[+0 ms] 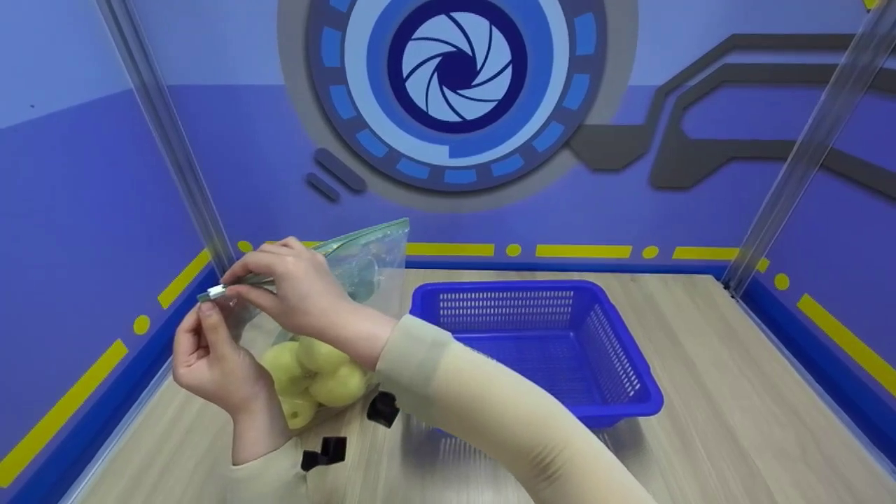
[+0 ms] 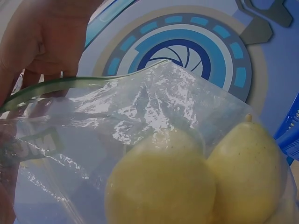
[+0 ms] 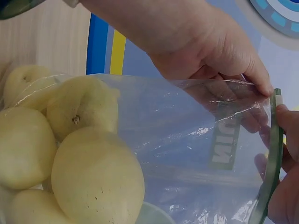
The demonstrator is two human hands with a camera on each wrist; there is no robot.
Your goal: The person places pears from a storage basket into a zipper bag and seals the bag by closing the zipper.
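A clear zip bag (image 1: 378,266) with a green top edge (image 2: 70,83) holds several pale yellow pears (image 1: 336,381). It hangs upright at the left of the table, its bottom close over the tabletop. My left hand (image 1: 220,364) pinches the left end of the top edge between thumb and finger. Just above, my right hand (image 1: 301,287) reaches across and grips the same edge, its thumb and forefinger right at a small white slider (image 1: 216,290). Part of the bag is hidden behind the right hand and forearm. In the right wrist view the bag's film (image 3: 187,140) stretches between pears and zip.
A blue plastic basket (image 1: 647,392) with slotted walls stands on the wooden table (image 1: 742,406), right of the bag and partly behind the right sleeve (image 1: 490,399). Small black pieces (image 1: 383,409) show beside the bag. Blue panels (image 1: 70,231) with metal corner posts enclose the table.
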